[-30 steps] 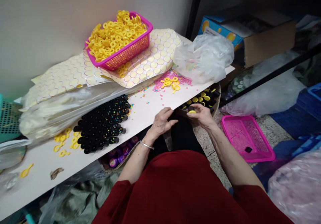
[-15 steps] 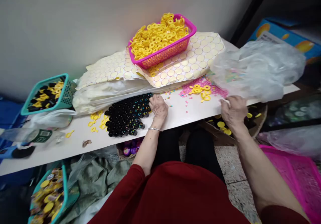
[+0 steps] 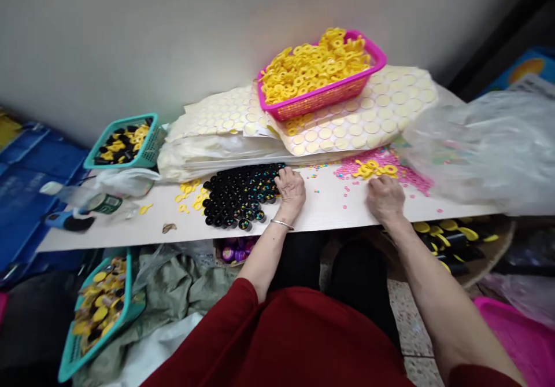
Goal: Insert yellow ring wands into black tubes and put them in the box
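Note:
My left hand [image 3: 290,191], with a bracelet at the wrist, rests at the right end of a dense block of small black cylinders [image 3: 229,193]. Its fingers are curled; whatever they hold is hidden. Small coloured bits show in the open tops of many cylinders. My right hand [image 3: 385,199] is closed on the white tabletop [image 3: 329,202], just in front of a little heap of yellow ring-ended pieces [image 3: 376,168]. Its fingertips are turned away, so I cannot make out anything in them. Pink beads [image 3: 416,181] spread behind and beside that hand.
A pink basket [image 3: 323,95] heaped with yellow ring pieces stands on sheets of round stickers [image 3: 359,135]. Clear plastic bags [image 3: 481,150] lie at the right. To the left are a teal basket [image 3: 154,141] and a plastic bottle [image 3: 106,203]. Below the table is a box of black-and-yellow pieces [image 3: 459,242].
The view has swung left. My right hand has moved left from near the table's front edge to the yellow heap and closed more. My left hand stays beside the black cylinders.

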Available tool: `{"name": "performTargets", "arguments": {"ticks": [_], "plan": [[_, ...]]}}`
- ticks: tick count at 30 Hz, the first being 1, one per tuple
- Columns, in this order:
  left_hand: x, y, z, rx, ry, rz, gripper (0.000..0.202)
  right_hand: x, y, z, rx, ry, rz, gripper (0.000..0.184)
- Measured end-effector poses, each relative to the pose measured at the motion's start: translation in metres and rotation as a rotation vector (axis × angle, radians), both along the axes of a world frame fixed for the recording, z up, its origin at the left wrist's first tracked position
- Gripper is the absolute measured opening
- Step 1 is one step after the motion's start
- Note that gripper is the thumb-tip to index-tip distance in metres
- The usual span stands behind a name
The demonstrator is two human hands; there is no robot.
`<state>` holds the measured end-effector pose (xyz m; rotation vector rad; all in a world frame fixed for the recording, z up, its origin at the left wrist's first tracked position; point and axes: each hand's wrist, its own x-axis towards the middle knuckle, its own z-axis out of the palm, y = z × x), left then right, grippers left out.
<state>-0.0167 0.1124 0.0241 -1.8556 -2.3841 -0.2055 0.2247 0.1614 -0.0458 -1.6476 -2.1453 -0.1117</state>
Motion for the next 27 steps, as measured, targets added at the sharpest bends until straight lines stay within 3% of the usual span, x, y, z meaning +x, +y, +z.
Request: {"name": "performTargets", "arguments": {"ticks": [4,10,18,22,27], "plan": [[-0.008,-0.005,0.000,0.019,-0.012,0.088,0.034,0.001,0.000,-0.002,0.072,0.151,0.022,0.023],[-0.019,-0.004,0.006,-0.022,-0.084,0.088,0.031,-0.009,-0.014,0.006,0.105,0.393,0.115,0.013],[-0.018,-0.006,0.010,-0.029,-0.078,-0.006,0.027,-0.015,-0.066,0.013,0.009,0.092,0.219,0.022],[-0.023,-0.004,0.007,-0.035,-0.057,-0.051,0.029,-0.008,-0.077,0.007,-0.033,0.124,0.279,0.030],[-0.025,-0.002,0.004,-0.042,-0.031,-0.094,0.033,-0.006,-0.077,0.003,-0.036,0.279,0.227,0.034]]}}
